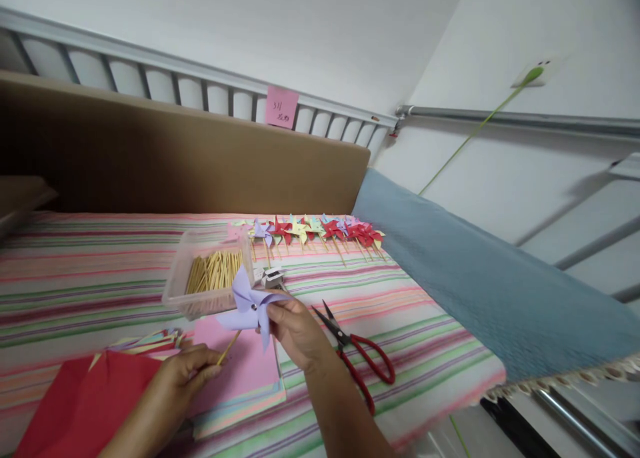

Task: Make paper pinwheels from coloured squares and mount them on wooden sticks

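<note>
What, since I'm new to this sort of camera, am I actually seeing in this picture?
No machine here: these are a person's bare hands, seen by a camera worn on their head, looking forward and down. The left hand has a thin stick in its grip; it runs up to a purple paper pinwheel, which the right hand holds by a blade. On the striped cloth are red-handled scissors, coloured paper sheets, a clear box of sticks and more pinwheels.

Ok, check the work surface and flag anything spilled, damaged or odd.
Nothing looks spilled or damaged; the lilac paper pinwheel in the right hand looks whole. The one slight oddity is the red-handled metal scissors, lying slightly open rather than closed on the multicoloured striped cloth, right of that hand.
</note>
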Demonstrator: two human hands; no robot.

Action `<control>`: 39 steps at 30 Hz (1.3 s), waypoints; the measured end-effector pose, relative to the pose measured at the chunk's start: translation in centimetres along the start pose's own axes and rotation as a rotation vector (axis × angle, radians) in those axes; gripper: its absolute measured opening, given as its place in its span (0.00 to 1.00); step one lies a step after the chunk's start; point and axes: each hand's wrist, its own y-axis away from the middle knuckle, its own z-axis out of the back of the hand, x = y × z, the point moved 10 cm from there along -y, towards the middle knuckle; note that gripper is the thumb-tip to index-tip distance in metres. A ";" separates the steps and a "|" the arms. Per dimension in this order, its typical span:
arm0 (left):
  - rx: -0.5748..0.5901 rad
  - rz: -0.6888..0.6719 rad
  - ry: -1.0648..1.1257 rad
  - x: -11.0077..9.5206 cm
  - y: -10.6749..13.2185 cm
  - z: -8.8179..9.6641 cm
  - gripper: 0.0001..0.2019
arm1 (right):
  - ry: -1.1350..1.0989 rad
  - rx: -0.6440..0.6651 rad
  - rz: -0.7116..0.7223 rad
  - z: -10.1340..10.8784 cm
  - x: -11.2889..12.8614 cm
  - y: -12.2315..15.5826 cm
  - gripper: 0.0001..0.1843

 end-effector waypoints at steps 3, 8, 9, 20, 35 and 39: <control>-0.006 -0.016 -0.003 -0.1 -0.2 0.0 0.13 | 0.009 -0.011 0.002 0.1 -0.1 -0.1 0.16; -0.002 -0.035 0.017 -0.1 -0.5 -0.3 0.12 | 0.025 -0.034 0.003 0.2 -0.1 0.0 0.14; -0.003 -0.040 0.021 -0.1 -0.5 -0.3 0.12 | 0.027 -0.035 0.002 0.2 -0.1 0.1 0.14; -0.019 -0.009 0.050 0.6 -0.3 -0.3 0.12 | 0.065 -0.053 0.020 0.4 -0.3 -0.1 0.13; -0.089 0.027 -0.012 1.4 -0.2 0.8 0.08 | 1.074 -0.225 0.793 -1.3 7.3 3.3 0.15; -0.065 0.020 0.002 1.2 -0.2 0.3 0.09 | 1.200 -0.174 0.802 -2.2 6.8 3.3 0.16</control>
